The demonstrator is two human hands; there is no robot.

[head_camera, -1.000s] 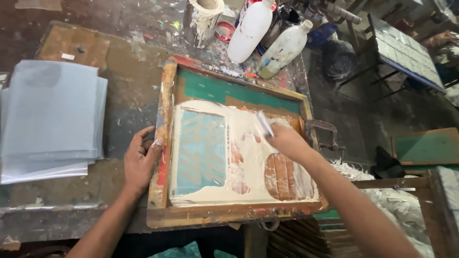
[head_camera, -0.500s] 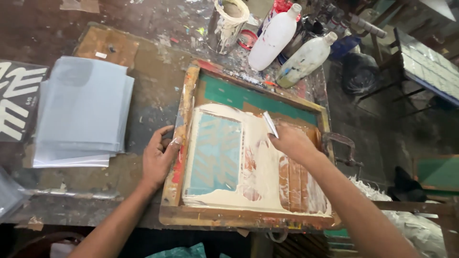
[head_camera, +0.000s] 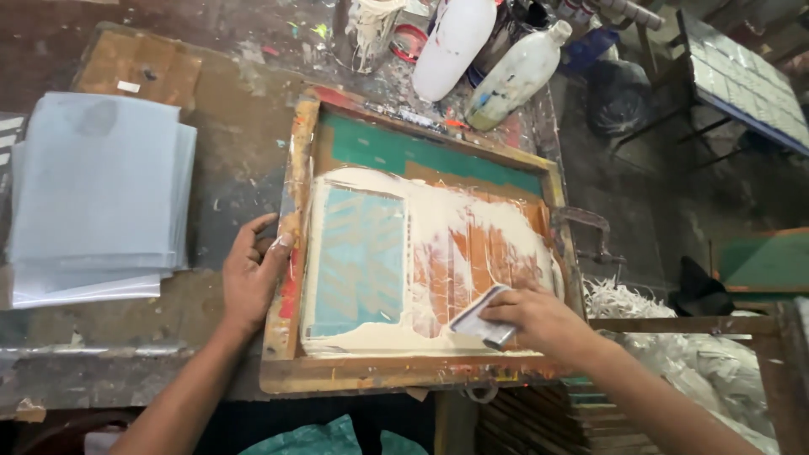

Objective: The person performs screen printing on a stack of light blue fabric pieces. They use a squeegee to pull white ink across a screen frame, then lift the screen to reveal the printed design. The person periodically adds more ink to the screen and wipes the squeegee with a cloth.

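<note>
A wooden screen-printing frame [head_camera: 291,211] lies on the stained table, its mesh smeared with cream-white ink around a teal patterned panel [head_camera: 358,261]. My left hand [head_camera: 253,274] rests on the frame's left rail, thumb on the wood. My right hand [head_camera: 539,316] grips a small flat scraper [head_camera: 479,318] at the near right of the mesh, its edge in the ink. Orange-brown streaks show where ink has been dragged.
A stack of pale grey sheets [head_camera: 93,202] lies left of the frame. White plastic bottles [head_camera: 455,38] and an ink-caked pot [head_camera: 366,29] stand behind it. A metal clamp [head_camera: 590,232] juts from the frame's right side. Shredded paper [head_camera: 716,362] is heaped at the right.
My right hand has pulled the scraper from the far right of the mesh down to the near edge, leaving streaks. My left hand stays on the left rail.
</note>
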